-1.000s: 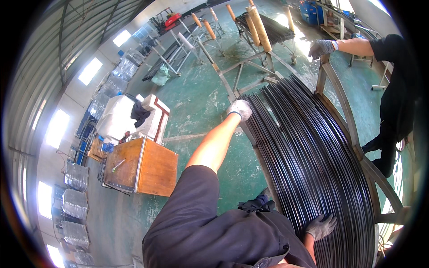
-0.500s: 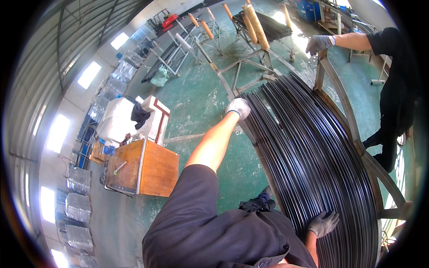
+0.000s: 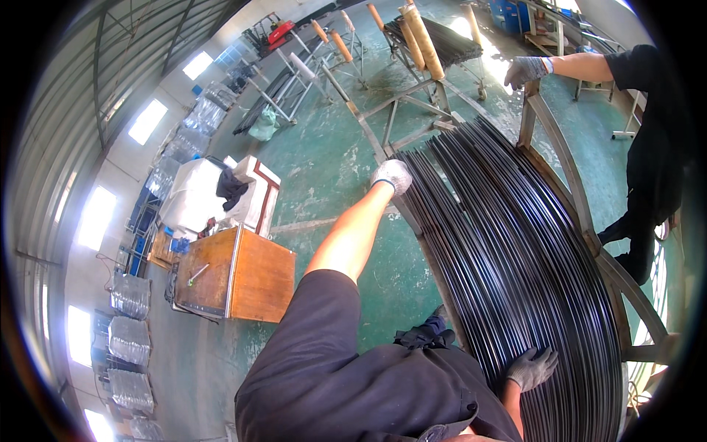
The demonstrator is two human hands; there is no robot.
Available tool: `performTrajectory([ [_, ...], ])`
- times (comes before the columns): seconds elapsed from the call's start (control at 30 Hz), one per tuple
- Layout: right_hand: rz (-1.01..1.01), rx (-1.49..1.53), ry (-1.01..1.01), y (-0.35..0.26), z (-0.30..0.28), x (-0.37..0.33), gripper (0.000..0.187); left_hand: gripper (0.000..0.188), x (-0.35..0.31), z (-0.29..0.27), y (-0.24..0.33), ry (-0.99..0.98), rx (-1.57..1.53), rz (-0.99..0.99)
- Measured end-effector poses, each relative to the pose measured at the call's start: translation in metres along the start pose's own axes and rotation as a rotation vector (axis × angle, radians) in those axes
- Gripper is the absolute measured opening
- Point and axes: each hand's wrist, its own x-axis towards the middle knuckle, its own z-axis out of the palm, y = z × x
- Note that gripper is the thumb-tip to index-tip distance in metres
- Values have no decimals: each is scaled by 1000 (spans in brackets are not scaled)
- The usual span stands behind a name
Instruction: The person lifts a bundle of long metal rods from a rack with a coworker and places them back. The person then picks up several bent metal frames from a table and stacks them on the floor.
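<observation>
A wide bed of long, thin black rods (image 3: 508, 243) lies side by side on a metal rack, curved by the lens. My left hand (image 3: 392, 175), in a pale glove, is curled at the far left corner of the rack, beside the rod ends. Its fingers are turned away, so what they grip is hidden. My right hand (image 3: 532, 370), in a grey glove, rests flat across the near part of the rods with its fingers spread. Along the right side runs the rack's metal side frame (image 3: 563, 147).
At the right a co-worker in dark clothes (image 3: 652, 140) has a gloved hand (image 3: 524, 72) on the frame's post. Beyond stand wheeled racks with cardboard-tube posts (image 3: 423, 40). A wooden cabinet (image 3: 261, 276) and a white block (image 3: 193, 199) stand on the left.
</observation>
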Motion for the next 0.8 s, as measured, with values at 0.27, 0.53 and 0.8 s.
performTrajectory([
  [0.27,-14,5,29,-2,7,3,52,32,2,-3,-8,-11,81,35],
  [0.53,-96,31,40,-1,-6,6,48,32,7,-4,5,-59,258,169],
  [0.8,-90,100,206,5,15,7,44,27,16,5,-17,-17,-46,72],
])
